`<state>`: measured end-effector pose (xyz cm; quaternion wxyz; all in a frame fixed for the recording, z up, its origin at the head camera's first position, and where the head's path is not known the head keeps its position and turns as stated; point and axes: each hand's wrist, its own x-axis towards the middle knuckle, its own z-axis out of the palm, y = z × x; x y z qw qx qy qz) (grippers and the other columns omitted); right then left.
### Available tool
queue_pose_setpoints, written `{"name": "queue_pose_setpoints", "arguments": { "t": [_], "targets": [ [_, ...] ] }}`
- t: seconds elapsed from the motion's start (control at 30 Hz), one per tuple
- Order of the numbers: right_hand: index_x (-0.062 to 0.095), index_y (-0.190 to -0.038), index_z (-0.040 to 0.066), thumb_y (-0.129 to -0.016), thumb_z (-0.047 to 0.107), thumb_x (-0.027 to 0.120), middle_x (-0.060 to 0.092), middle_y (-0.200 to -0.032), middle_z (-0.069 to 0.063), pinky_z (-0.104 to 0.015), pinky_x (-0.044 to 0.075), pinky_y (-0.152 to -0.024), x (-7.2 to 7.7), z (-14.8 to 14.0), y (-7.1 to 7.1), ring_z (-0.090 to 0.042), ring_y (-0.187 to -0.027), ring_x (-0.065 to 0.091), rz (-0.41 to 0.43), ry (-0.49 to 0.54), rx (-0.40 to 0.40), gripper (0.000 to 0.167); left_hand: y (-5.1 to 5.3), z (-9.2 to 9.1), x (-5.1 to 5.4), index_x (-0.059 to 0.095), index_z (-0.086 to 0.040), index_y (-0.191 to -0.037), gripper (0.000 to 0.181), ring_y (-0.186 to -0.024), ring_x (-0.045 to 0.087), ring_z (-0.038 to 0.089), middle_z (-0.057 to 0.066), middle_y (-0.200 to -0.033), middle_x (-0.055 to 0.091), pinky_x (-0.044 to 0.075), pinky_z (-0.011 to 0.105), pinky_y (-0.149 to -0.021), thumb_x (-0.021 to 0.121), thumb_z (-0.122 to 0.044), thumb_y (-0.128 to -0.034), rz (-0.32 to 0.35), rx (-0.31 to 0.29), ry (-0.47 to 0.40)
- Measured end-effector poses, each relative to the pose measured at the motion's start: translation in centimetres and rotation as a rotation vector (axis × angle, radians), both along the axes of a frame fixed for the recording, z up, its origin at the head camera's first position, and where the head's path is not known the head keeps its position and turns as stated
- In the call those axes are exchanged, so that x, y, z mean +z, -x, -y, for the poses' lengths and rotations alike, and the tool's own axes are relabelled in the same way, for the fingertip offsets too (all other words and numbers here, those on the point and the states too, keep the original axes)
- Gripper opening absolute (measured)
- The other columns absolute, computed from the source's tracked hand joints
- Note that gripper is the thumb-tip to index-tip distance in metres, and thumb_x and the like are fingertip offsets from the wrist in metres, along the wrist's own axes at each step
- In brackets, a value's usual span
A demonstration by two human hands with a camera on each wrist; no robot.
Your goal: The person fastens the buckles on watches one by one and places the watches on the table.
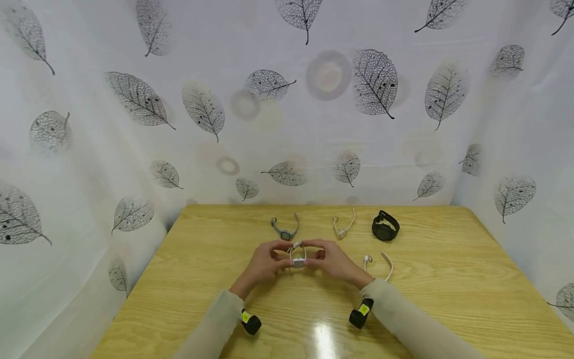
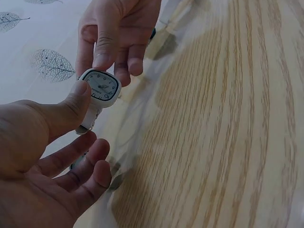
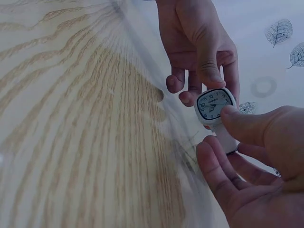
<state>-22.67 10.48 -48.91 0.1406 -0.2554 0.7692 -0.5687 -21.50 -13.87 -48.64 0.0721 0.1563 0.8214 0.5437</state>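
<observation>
White watch, seemingly looped, is pinched by left hand and right hand; grey watch at eleven o'clock is unfastened.

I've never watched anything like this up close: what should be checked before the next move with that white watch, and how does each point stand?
1. Left hand holding the white wristwatch: ok, the thumb meets its edge.
2. Right hand holding it too: ok, from the opposite side.
3. Dial in sight: ok, numerals show in both wrist views.
4. Strap fastened: cannot tell; its closure is unclear.
5. Black watch away from both hands: ok, it sits apart, farther back on the table.
6. Light-strapped watch by the right sleeve fully visible: not ok, the arm partly hides it.
</observation>
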Motion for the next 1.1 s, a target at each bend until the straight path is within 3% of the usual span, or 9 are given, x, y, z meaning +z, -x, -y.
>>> {"name": "queue_pose_setpoints", "arguments": {
  "t": [0.1, 0.2, 0.37, 0.63, 1.1],
  "targets": [
    [0.053, -0.146, -0.001, -0.097, 0.007, 0.072, 0.061, -0.136, -0.024, -0.034, 0.058, -0.061, 0.0, 0.3, 0.1, -0.034, -0.082, 0.071, 0.008, -0.035, 0.004, 0.053, 0.3, 0.2, -0.1, 0.072, -0.01, -0.126, 0.041, -0.079, 0.066, 0.016, 0.009, -0.122, 0.071, 0.056, 0.031, -0.061, 0.084, -0.017, -0.087, -0.026, -0.006, 0.063],
    [0.054, -0.145, -0.002, -0.097, 0.006, 0.072, 0.064, -0.132, -0.023, -0.034, 0.057, -0.056, 0.0, 0.4, 0.2, -0.032, -0.071, 0.068, 0.017, -0.06, 0.013, 0.052, 0.6, 0.4, -0.3, 0.073, -0.009, -0.123, 0.041, -0.072, 0.061, 0.013, 0.009, -0.119, 0.072, 0.052, 0.026, -0.058, 0.085, -0.018, -0.0859, -0.051, -0.016, 0.113],
    [0.058, -0.142, 0.0, -0.096, 0.008, 0.073, 0.059, -0.142, -0.019, -0.03, 0.055, -0.056, -0.1, 0.7, 0.3, -0.025, -0.071, 0.068, 0.019, -0.098, 0.009, 0.049, 1.0, 0.6, -0.6, 0.074, -0.009, -0.123, 0.041, -0.066, 0.057, 0.011, 0.007, -0.117, 0.072, 0.048, 0.023, -0.055, 0.086, -0.019, -0.0849, -0.054, -0.027, 0.16],
    [0.059, -0.141, 0.0, -0.097, 0.009, 0.072, 0.055, -0.147, -0.018, -0.031, 0.056, -0.056, -0.4, 1.0, 0.5, -0.015, -0.062, 0.062, 0.012, -0.14, 0.01, 0.047, 1.2, 0.9, -0.6, 0.075, -0.007, -0.121, 0.04, -0.071, 0.058, 0.012, 0.007, -0.118, 0.072, 0.049, 0.024, -0.06, 0.086, -0.021, -0.0848, -0.048, -0.041, 0.185],
    [0.054, -0.144, -0.004, -0.097, 0.004, 0.071, 0.055, -0.145, -0.022, -0.027, 0.055, -0.055, -0.1, 1.3, 0.3, -0.014, -0.061, 0.063, 0.054, -0.12, 0.0, 0.051, 1.0, 1.0, -0.3, 0.073, -0.005, -0.123, 0.042, -0.072, 0.059, 0.013, 0.009, -0.121, 0.072, 0.05, 0.024, -0.062, 0.086, -0.018, -0.0848, -0.042, -0.052, 0.187]
  ]
}}
